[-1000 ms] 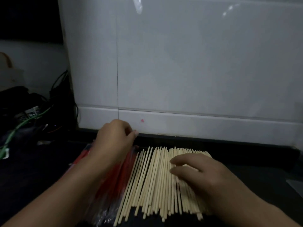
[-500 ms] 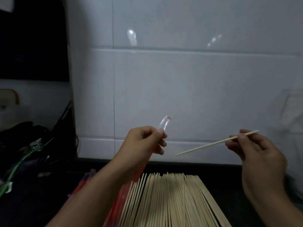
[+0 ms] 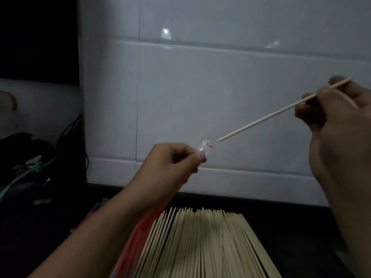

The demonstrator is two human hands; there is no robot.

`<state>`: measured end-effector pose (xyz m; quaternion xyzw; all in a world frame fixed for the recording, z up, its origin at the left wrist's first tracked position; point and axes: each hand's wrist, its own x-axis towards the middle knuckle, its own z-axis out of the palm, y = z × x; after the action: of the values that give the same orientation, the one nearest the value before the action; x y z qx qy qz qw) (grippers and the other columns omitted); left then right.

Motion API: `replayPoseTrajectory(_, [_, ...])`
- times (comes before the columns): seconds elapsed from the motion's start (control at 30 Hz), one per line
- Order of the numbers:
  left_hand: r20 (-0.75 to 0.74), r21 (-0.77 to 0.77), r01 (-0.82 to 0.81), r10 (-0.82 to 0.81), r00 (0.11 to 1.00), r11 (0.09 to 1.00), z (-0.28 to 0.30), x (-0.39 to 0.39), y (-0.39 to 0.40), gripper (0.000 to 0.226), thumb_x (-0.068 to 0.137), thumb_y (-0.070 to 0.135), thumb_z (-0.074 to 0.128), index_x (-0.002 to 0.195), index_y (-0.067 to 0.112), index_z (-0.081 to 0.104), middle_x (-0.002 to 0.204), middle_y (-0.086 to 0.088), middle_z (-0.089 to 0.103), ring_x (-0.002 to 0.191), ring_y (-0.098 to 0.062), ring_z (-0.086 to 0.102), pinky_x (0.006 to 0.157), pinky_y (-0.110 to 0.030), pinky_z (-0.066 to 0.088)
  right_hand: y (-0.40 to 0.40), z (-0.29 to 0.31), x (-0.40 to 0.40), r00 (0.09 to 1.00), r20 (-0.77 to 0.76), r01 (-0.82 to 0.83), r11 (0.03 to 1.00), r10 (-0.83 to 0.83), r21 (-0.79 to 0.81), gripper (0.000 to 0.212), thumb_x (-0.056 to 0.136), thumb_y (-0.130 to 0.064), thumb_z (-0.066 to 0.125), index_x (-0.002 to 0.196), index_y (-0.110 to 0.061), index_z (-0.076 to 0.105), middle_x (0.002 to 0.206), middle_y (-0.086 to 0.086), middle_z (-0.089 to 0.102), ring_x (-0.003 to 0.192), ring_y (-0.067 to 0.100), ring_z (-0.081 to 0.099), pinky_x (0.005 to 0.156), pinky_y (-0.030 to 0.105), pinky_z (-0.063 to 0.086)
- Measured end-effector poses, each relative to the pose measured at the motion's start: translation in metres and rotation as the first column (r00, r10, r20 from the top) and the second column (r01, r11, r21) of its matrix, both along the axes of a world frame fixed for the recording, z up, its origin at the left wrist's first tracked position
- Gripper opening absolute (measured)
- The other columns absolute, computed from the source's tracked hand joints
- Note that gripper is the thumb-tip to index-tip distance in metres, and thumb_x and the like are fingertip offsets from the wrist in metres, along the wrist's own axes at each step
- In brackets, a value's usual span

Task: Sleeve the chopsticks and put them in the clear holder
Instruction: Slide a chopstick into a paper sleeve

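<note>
chopstick [image 3: 267, 116] pinched by right hand [image 3: 339, 125], tip near sleeve [image 3: 205, 147]

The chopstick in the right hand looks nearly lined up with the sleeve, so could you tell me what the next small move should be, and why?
Probably slide the chopstick tip-first into the sleeve. Its tip sits just short of the sleeve's mouth, which the left hand holds facing it, while the right hand pinches the far end.

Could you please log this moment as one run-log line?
left hand: holds sleeve | right hand: pinches chopstick | tip near sleeve mouth, not in
</note>
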<state>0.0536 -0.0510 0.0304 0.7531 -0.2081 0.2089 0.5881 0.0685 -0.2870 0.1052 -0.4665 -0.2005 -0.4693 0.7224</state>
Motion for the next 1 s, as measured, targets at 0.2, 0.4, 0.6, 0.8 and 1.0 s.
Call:
replayPoseTrajectory(0.2, [-0.010, 0.026, 0.031, -0.031, 0.999, 0.999, 0.002, 0.002, 0.001, 0.017, 0.095, 0.027, 0.062, 0.089, 0.019, 0.076, 0.073, 0.005, 0.071, 0.062, -0.006, 0.062, 0.061, -0.014, 0.049, -0.003, 0.002, 0.011, 0.999, -0.031, -0.022, 1.000, 0.022, 0.000, 0.016, 0.095, -0.013, 0.058, 0.110, -0.019, 0.058, 0.068, -0.006, 0.072, 0.059, 0.009, 0.066, 0.070, 0.023, 0.055])
replayPoseTrajectory(0.4, [-0.018, 0.048, 0.056, -0.055, 0.998, 0.997, 0.001, -0.003, 0.000, 0.017, 0.095, 0.024, 0.061, 0.091, 0.018, 0.076, 0.076, 0.003, 0.072, 0.064, -0.006, 0.063, 0.062, -0.014, 0.051, 0.002, -0.002, 0.009, 0.998, -0.054, -0.032, 0.999, 0.032, -0.013, 0.015, 0.094, -0.011, 0.058, 0.108, -0.017, 0.059, 0.067, -0.002, 0.071, 0.058, 0.010, 0.066, 0.071, 0.024, 0.055])
replayPoseTrajectory(0.6, [-0.018, 0.048, 0.064, -0.063, 0.998, 0.997, 0.000, -0.003, 0.000, 0.017, 0.095, 0.024, 0.061, 0.093, 0.018, 0.076, 0.080, 0.000, 0.073, 0.066, -0.007, 0.063, 0.062, -0.013, 0.051, 0.009, -0.005, 0.008, 0.997, -0.061, -0.040, 0.999, 0.039, -0.021, 0.019, 0.094, -0.008, 0.060, 0.112, -0.011, 0.060, 0.068, 0.001, 0.070, 0.059, 0.014, 0.065, 0.071, 0.027, 0.056])
replayPoseTrajectory(0.8, [-0.009, 0.049, 0.057, -0.057, 0.998, 0.997, -0.001, 0.003, 0.000, 0.015, 0.097, 0.017, 0.061, 0.096, 0.022, 0.075, 0.079, 0.003, 0.073, 0.067, -0.009, 0.064, 0.068, -0.021, 0.054, 0.005, -0.006, 0.012, 0.997, -0.069, -0.037, 0.999, 0.036, -0.004, 0.020, 0.094, -0.007, 0.059, 0.114, -0.010, 0.059, 0.066, 0.000, 0.070, 0.058, 0.013, 0.065, 0.071, 0.027, 0.056])
replayPoseTrajectory(1.0, [-0.039, 0.026, 0.010, -0.009, 0.999, 1.000, -0.002, 0.001, -0.001, 0.013, 0.095, 0.025, 0.063, 0.093, 0.023, 0.076, 0.080, 0.004, 0.074, 0.067, -0.006, 0.065, 0.066, -0.017, 0.051, 0.007, -0.007, 0.015, 0.994, -0.085, -0.075, 0.997, 0.075, 0.001, 0.022, 0.094, -0.005, 0.059, 0.116, -0.007, 0.059, 0.064, 0.000, 0.070, 0.056, 0.013, 0.064, 0.070, 0.026, 0.055])
